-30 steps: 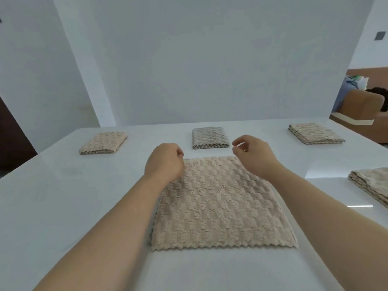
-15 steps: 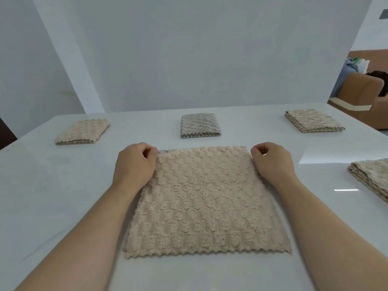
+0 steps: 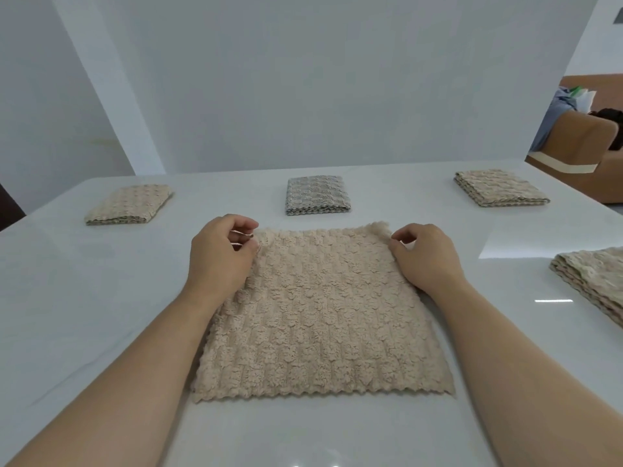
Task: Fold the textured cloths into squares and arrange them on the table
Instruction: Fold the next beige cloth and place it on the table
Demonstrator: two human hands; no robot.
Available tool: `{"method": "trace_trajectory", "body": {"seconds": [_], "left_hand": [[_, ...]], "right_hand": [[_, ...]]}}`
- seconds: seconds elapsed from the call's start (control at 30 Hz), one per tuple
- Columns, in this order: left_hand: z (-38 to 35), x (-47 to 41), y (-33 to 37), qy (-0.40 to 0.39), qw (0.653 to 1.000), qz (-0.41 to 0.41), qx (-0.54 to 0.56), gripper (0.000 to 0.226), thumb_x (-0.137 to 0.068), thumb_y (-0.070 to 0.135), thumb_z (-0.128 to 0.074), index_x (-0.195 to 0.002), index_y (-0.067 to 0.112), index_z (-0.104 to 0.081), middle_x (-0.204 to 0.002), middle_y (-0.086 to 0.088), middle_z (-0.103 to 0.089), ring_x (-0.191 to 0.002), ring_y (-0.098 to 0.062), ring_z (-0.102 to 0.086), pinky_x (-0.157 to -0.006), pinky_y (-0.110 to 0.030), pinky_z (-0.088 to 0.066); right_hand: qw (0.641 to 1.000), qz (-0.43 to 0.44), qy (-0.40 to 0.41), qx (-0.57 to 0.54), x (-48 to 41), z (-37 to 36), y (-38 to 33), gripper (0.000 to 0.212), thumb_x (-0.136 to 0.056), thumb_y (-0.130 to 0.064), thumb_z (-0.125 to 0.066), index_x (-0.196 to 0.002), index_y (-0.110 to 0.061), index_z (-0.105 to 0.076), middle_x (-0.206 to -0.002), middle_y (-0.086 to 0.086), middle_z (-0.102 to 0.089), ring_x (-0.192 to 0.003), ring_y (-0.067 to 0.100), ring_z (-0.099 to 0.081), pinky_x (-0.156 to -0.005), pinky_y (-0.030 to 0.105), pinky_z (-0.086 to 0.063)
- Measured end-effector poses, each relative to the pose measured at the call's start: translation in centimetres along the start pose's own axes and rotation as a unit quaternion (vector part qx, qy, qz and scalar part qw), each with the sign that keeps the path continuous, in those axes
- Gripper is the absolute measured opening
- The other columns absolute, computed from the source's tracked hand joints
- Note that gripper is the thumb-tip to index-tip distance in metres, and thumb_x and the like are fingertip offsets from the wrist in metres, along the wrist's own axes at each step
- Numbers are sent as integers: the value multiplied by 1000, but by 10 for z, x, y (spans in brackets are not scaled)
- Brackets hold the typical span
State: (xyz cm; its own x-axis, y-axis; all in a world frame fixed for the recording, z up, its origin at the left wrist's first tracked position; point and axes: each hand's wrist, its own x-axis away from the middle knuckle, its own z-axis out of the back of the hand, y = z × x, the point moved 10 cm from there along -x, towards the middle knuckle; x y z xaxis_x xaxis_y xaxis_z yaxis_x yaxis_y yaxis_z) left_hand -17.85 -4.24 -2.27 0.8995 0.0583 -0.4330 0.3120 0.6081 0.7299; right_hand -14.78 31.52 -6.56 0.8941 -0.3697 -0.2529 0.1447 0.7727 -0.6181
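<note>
Centrally, one flat cloth (image 3: 320,315), left hand (image 3: 219,261), right hand (image 3: 426,261), fingers (image 3: 244,225) pinching far corners, three folded cloths (image 3: 129,203) (image 3: 317,193) (image 3: 499,187) beyond, one stack (image 3: 595,281)

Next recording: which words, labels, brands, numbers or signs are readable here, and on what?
None readable: no print, tag or label shows on the spread cloth, the folded cloths, the stack or the table.
Clutter on the sofa is too small to tell.

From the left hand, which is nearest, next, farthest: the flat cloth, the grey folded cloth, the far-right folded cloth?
1. The flat beige cloth, gripped by the left hand at its far-left corner.
2. The grey folded cloth, just behind, centre.
3. The beige folded cloth, far right.
</note>
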Motion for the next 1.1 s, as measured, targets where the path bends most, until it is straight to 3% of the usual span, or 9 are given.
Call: {"method": "trace_trajectory", "body": {"seconds": [0.2, 0.33, 0.47, 0.57, 0.67, 0.83, 0.9, 0.97, 1.1], "left_hand": [[0, 6, -6, -1, 986, 74, 152, 42, -81, -3, -66, -106, 30, -66, -111, 11, -67, -72, -6, -61, -61, -26, -49], [-2, 7, -4, -20, 984, 90, 154, 46, -83, -5, -63, -117, 27, -64, -114, 10, -70, -70, -10, -58, -64, -27, -51], [-3, 10, 3, -55, 992, 70, 85, 51, -90, -4, -55, -126, 31, -65, -100, 12, -73, -61, -2, -57, -54, -17, -43], [-2, 14, 13, -64, 997, 41, 24, 49, -89, -2, -53, -119, 32, -71, -92, 13, -72, -48, 1, -52, -48, -8, -39], [1, 17, 26, -66, 998, 4, -15, 46, -88, -1, -53, -111, 35, -71, -75, 12, -72, -54, 1, -55, -53, -7, -39], [6, 15, 24, -63, 997, 15, -28, 35, -90, 5, -50, -98, 33, -70, -68, 5, -71, -65, -19, -64, -62, -31, -51], [5, 15, 25, -73, 997, 24, -23, 32, -88, 6, -49, -93, 31, -69, -67, 5, -70, -64, -14, -63, -62, -32, -48], [3, 16, 27, -88, 996, 29, -10, 29, -86, 7, -48, -88, 28, -68, -65, 4, -69, -65, -15, -67, -61, -31, -45], [-6, 22, 35, -132, 991, 2, -38, 29, -91, 8, -46, -85, 28, -66, -54, 14, -57, -53, -3, -57, -53, -26, -35]], "right_hand": [[995, 33, 39, -80, 9, 17, -15, 7, -95, -28, -65, -98, -24, -70, -105, -3, -63, -82, 10, -56, -79, 25, -38], [989, 17, 38, -139, 16, 25, -29, 6, -93, -26, -65, -93, -24, -71, -94, -6, -66, -76, 5, -57, -71, 26, -46], [982, 2, 19, -186, 26, 29, -40, 7, -92, -21, -65, -89, -24, -70, -76, -9, -67, -51, -3, -54, -47, 6, -37], [976, -13, 8, -215, 35, 31, -44, 8, -92, -17, -63, -87, -21, -70, -72, -7, -68, -38, -2, -52, -41, 11, -38], [974, -17, 4, -226, 40, 34, -49, 10, -93, -17, -60, -86, -21, -67, -79, -8, -67, -37, 5, -52, -46, 26, -46], [961, -51, -26, -272, 45, 30, -50, 8, -99, -22, -52, -96, -24, -59, -60, -14, -60, -44, 25, -67, -58, 47, -59], [961, -44, -30, -271, 47, 28, -53, 9, -101, -23, -51, -96, -27, -57, -50, -12, -52, -50, 28, -70, -53, 42, -58], [967, -33, -24, -251, 47, 29, -55, 10, -101, -24, -50, -95, -29, -56, -52, -10, -53, -52, 24, -70, -47, 29, -44], [973, -12, -21, -229, 45, 27, -56, 9, -99, -25, -52, -96, -30, -58, -59, -4, -54, -47, 13, -46, -51, 29, -38]]}}
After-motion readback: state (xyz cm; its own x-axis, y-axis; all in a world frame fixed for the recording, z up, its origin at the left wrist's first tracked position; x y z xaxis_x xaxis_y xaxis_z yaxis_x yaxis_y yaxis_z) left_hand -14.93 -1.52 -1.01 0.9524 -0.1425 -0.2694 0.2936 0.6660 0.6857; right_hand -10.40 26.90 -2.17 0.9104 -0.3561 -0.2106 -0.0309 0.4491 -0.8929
